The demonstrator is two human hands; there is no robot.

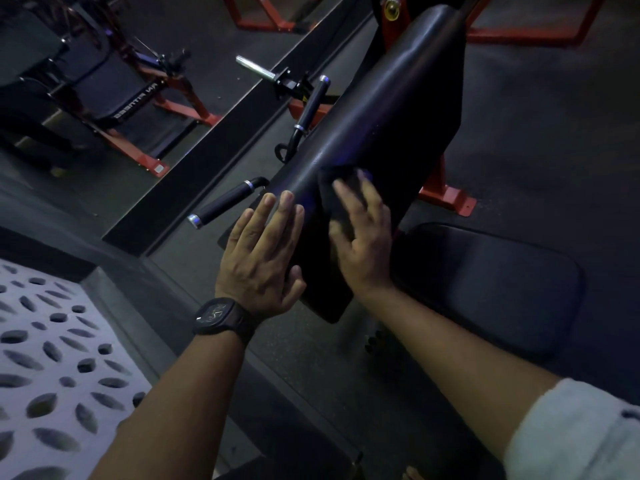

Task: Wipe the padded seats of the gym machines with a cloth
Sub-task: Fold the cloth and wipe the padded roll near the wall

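A long black padded backrest (391,109) of a red-framed gym machine slants from the top right down to the centre. My left hand (261,252), with a dark watch on the wrist, rests flat with straight fingers on the pad's lower left edge. My right hand (362,237) presses a dark cloth (337,183) flat against the pad, fingers spread over it. The cloth is nearly the same colour as the pad and partly hidden under my hand. A black padded seat (491,282) lies to the right, below the backrest.
Two black handles with chrome ends (225,206) (313,103) stick out left of the pad. A wall mirror (114,81) at the upper left reflects another red-framed machine. A red foot plate (448,199) stands on the dark floor. A white patterned panel (45,358) fills the lower left.
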